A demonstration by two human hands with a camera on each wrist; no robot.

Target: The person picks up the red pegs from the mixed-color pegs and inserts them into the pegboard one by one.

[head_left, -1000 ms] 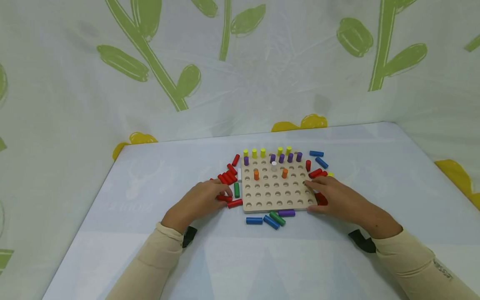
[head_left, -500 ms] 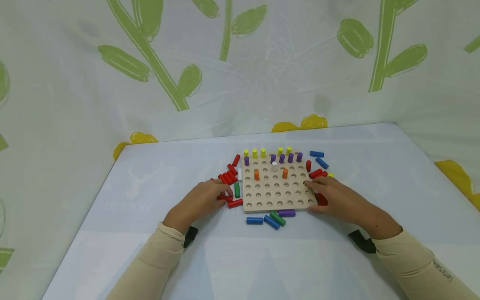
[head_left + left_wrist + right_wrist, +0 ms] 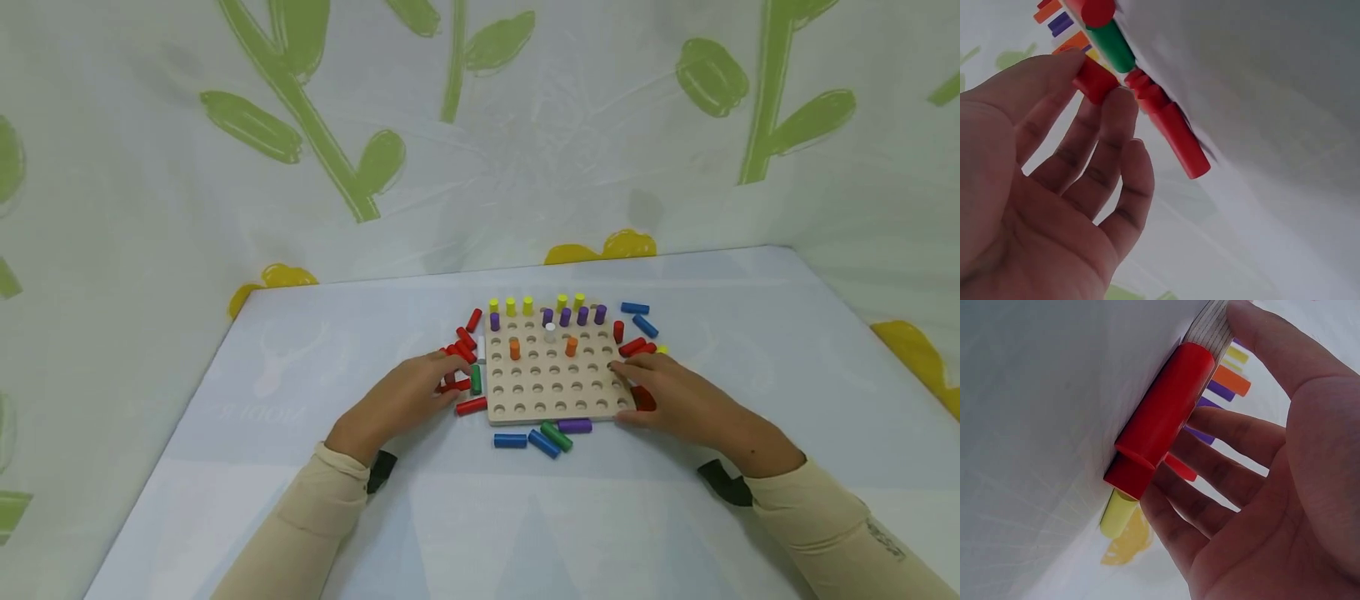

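Observation:
A wooden pegboard [image 3: 525, 420] lies on the table, with yellow [image 3: 511, 307], purple [image 3: 566, 317], orange [image 3: 514, 350] and white pegs standing in its holes. My left hand [image 3: 405, 396] is at its left side, pinching a red peg [image 3: 1095, 81] between thumb and fingertips. Beneath that hand lie a green peg [image 3: 476, 380] and another red peg [image 3: 472, 406]. On the other side, my right hand [image 3: 675, 392] rests at the board's right edge, thumb by the front corner and fingers spread. Red pegs [image 3: 1166, 403] lie under its palm, partly hidden in the head view.
Blue pegs [image 3: 511, 441], a green peg [image 3: 557, 437] and a purple peg [image 3: 575, 426] lie before the board. More blue pegs [image 3: 635, 308] are at its back right. Loose red pegs [image 3: 475, 320] line its left side. A printed cloth wall [image 3: 525, 167] rises behind the table.
My left hand has shifted slightly right and up, its fingertips now by the green peg with a red peg raised between them. My right hand stays at the board's edge.

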